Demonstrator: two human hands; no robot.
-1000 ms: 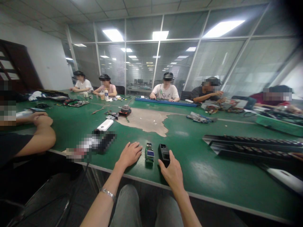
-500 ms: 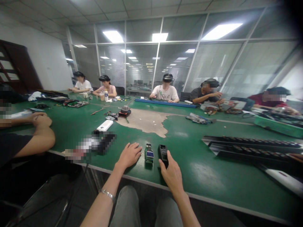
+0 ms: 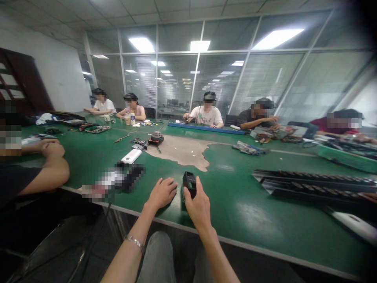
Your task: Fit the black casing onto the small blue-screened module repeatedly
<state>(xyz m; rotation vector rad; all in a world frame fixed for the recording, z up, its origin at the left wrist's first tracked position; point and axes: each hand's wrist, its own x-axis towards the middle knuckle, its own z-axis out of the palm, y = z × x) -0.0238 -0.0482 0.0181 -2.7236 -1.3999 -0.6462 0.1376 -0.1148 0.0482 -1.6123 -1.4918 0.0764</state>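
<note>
Glass-partitioned workroom, ceiling light panels, long green-topped bench (image 3: 235, 204) with a worn beige patch (image 3: 179, 151) in its surface. Seated people line the far side and the right, with electronics spread in front of them; a long blue strip (image 3: 206, 128) lies along the far edge. A co-worker's crossed forearms (image 3: 44, 157) rest on the bench at the left.

Near edge: the person's left hand (image 3: 161, 193) lies flat and palm-down on the bench, fingers loosely spread, grip open and holding nothing, a metal bracelet (image 3: 134, 241) on the wrist. Just left of it sits a pixelated, unreadable object (image 3: 116, 181). The right hand (image 3: 200, 204) has a closed grip on a black box-shaped device (image 3: 189, 184), fingers around its sides, its top end showing above the fingertips and lifted clear of the bench. A green circuit module (image 3: 183, 199) sits just behind that hand, mostly hidden by it, between the two hands. A white power bank (image 3: 131, 156) lies farther up the bench. Black slotted racks (image 3: 312, 182) lie to the right.
</note>
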